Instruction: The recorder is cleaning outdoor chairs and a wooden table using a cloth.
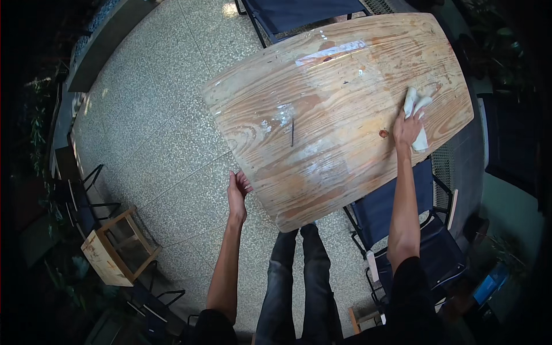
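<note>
A worn wooden tabletop point(345, 108) lies before me, with white paint-like marks and stains on its grain. My right hand point(408, 128) presses a crumpled white cloth point(420, 140) onto the table's right part, the fingers over it. Off the near left edge, my left hand point(238, 185) hangs with fingers slightly curled and apart, holding nothing. Whether its fingertips touch the table's edge cannot be told. A thin dark stick-like object point(293, 132) rests on the left half of the board, between the two hands.
Dark blue folding chairs stand at the far side point(302, 15) and near right point(390, 207) of the table. On the speckled terrazzo floor point(172, 129), a wooden stool point(114, 254) lies tipped over at lower left. A low concrete ledge point(101, 45) borders the upper left.
</note>
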`<action>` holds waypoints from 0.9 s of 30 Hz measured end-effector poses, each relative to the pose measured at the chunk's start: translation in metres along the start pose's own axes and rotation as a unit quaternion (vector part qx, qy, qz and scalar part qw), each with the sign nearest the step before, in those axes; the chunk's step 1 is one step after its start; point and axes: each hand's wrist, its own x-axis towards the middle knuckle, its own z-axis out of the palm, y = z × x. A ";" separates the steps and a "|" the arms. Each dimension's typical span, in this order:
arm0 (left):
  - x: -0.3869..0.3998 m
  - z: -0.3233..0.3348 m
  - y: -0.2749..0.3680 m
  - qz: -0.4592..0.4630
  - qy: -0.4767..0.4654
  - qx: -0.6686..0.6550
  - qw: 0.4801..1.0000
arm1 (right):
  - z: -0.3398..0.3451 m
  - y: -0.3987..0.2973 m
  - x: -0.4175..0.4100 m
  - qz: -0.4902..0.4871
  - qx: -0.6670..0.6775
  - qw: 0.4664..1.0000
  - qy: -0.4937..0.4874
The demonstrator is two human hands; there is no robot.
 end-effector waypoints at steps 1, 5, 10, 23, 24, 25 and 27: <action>-0.005 0.001 0.001 -0.004 0.005 -0.008 1.000 | 0.012 -0.054 -0.025 0.004 0.009 0.999 0.052; -0.015 -0.020 0.003 -0.060 0.015 -0.067 0.996 | -0.008 -0.248 -0.188 -0.282 0.180 0.933 -0.137; -0.018 -0.031 -0.007 -0.060 0.062 -0.183 0.979 | -0.015 -0.290 -0.265 -0.630 0.197 0.729 -0.182; -0.012 0.033 0.005 0.046 0.103 0.049 0.992 | 0.008 -0.321 -0.152 -0.386 0.150 0.899 -0.142; -0.008 0.030 0.001 0.121 0.091 0.056 0.987 | 0.001 -0.341 -0.182 -0.508 0.197 0.815 -0.197; -0.008 0.028 -0.010 0.128 0.101 0.060 0.985 | -0.007 -0.353 -0.197 -0.592 0.200 0.740 -0.249; -0.008 0.030 -0.036 0.128 0.217 0.163 0.954 | 0.001 -0.362 -0.189 -0.668 0.188 0.660 -0.288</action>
